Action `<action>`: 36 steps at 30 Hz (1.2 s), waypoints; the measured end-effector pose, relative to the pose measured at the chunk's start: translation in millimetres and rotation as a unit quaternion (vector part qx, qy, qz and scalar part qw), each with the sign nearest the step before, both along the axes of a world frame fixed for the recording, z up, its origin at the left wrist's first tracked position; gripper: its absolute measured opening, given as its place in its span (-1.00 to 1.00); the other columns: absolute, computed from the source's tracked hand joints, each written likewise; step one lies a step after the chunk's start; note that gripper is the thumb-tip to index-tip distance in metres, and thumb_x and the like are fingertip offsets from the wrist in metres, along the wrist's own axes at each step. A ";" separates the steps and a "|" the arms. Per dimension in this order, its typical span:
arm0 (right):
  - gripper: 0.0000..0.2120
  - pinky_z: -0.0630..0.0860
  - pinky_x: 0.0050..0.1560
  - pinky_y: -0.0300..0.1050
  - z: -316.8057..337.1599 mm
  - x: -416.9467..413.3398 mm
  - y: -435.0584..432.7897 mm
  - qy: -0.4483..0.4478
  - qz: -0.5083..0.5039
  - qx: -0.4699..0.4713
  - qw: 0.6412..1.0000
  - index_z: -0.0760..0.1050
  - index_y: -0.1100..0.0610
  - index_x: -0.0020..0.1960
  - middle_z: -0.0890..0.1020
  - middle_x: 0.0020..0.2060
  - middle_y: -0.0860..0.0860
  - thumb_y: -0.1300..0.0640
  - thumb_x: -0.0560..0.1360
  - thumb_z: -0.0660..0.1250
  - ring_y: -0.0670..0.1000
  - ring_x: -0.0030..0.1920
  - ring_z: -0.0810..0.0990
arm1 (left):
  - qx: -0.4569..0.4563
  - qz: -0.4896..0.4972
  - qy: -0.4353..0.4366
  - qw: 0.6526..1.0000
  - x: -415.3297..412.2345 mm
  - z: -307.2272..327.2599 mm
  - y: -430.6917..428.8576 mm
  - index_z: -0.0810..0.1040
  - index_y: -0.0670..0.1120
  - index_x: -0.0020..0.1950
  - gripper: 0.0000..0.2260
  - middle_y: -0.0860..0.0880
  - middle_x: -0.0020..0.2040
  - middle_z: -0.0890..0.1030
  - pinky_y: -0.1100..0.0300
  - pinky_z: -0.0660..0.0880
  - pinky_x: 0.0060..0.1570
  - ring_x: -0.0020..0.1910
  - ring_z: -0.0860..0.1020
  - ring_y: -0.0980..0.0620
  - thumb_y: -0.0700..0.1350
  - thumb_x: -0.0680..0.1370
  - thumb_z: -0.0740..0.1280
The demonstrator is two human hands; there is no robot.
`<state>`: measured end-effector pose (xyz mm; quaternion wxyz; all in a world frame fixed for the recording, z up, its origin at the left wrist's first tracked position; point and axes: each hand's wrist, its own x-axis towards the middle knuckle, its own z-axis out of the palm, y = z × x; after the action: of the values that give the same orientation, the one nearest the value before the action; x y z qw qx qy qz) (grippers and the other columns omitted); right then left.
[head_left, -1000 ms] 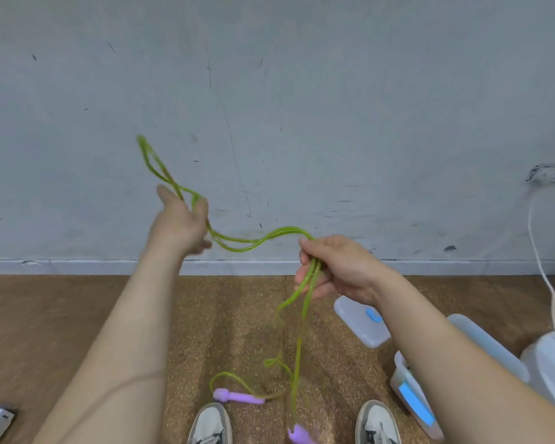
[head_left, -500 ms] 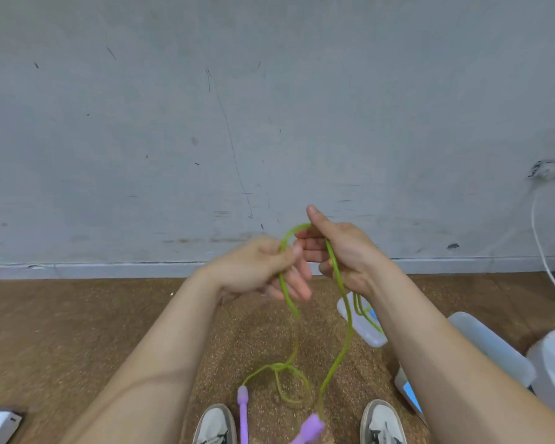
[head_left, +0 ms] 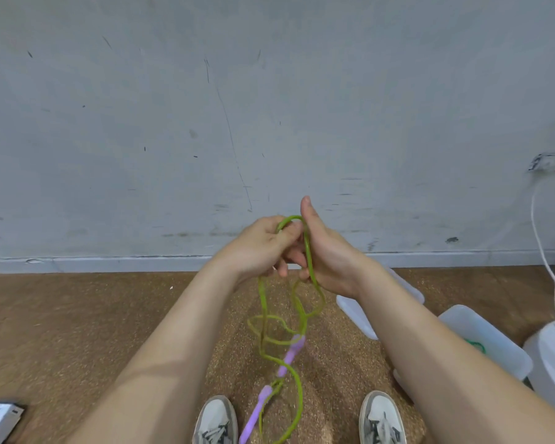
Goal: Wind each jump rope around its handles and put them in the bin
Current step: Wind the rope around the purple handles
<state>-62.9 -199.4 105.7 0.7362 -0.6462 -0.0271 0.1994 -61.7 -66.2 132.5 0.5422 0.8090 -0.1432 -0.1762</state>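
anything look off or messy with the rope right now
The green rope hangs from the left hand and right hand in loose, crossing loops, and its purple handles dangle among them. It looks tangled, not wound.

Left hand (head_left: 263, 248) pinches rope (head_left: 308, 254) at fingertips. Right hand (head_left: 327, 264) touches it, thumb raised, fingers curled round rope.

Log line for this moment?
left hand: pinches green jump rope | right hand: holds same rope | purple handles: dangling, unwound | bin: on floor, right
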 end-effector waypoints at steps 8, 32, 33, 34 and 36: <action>-0.33 0.41 -0.24 -0.17 -4.8 0.6 -1.2 0.027 0.051 0.063 0.996 0.54 0.00 0.08 0.44 -0.14 0.12 -0.49 0.46 -0.06 0.01 -0.05 0.55 | -0.060 0.025 0.012 0.998 -1.3 9.1 -1.0 0.48 -0.22 -0.11 -0.90 -0.16 -0.34 0.58 0.38 0.34 -0.53 -0.54 0.48 0.17 -0.22 0.54 0.37; -0.80 0.66 -0.19 -0.17 7.0 1.2 -5.3 -0.055 -0.168 0.043 0.983 0.47 0.27 -0.08 0.67 -0.15 0.21 0.22 0.65 0.15 0.03 -0.24 0.70 | 0.145 -0.096 0.080 0.982 15.1 -26.2 38.6 0.53 -0.05 0.24 -0.45 -0.03 0.08 0.65 0.16 0.50 0.04 -0.01 0.58 0.11 0.23 0.37 0.44; -0.80 0.66 -0.20 -0.17 7.4 0.9 -3.7 -0.048 -0.171 0.069 0.982 0.46 0.28 -0.06 0.67 -0.15 0.22 0.21 0.65 0.14 0.06 -0.22 0.71 | 0.168 -0.114 0.052 0.978 14.6 -33.1 33.4 0.53 -0.04 0.23 -0.54 -0.02 0.07 0.64 0.18 0.48 0.02 -0.04 0.57 0.12 0.15 0.42 0.46; -0.79 0.66 -0.21 -0.17 7.3 0.5 -1.8 -0.038 -0.173 0.093 0.980 0.45 0.30 -0.05 0.67 -0.16 0.23 0.21 0.66 0.14 0.07 -0.22 0.71 | 0.191 -0.120 0.013 0.974 15.3 -38.8 29.1 0.54 -0.03 0.21 -0.61 -0.02 0.03 0.64 0.20 0.48 0.01 -0.09 0.56 0.14 0.08 0.45 0.45; -0.79 0.66 -0.21 -0.16 8.4 -0.1 0.0 -0.023 -0.189 0.136 0.972 0.43 0.31 -0.04 0.66 -0.18 0.24 0.20 0.66 0.13 0.08 -0.26 0.71 | 0.211 -0.121 -0.029 0.970 14.5 -42.3 23.6 0.60 -0.06 0.07 -0.85 -0.01 -0.13 0.63 0.22 0.48 -0.10 -0.23 0.54 0.17 -0.04 0.54 0.38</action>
<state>-63.0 -199.5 114.1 0.8409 -0.5376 0.0510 0.0362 -47.2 -42.6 90.2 0.3298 0.8863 -0.2154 -0.2437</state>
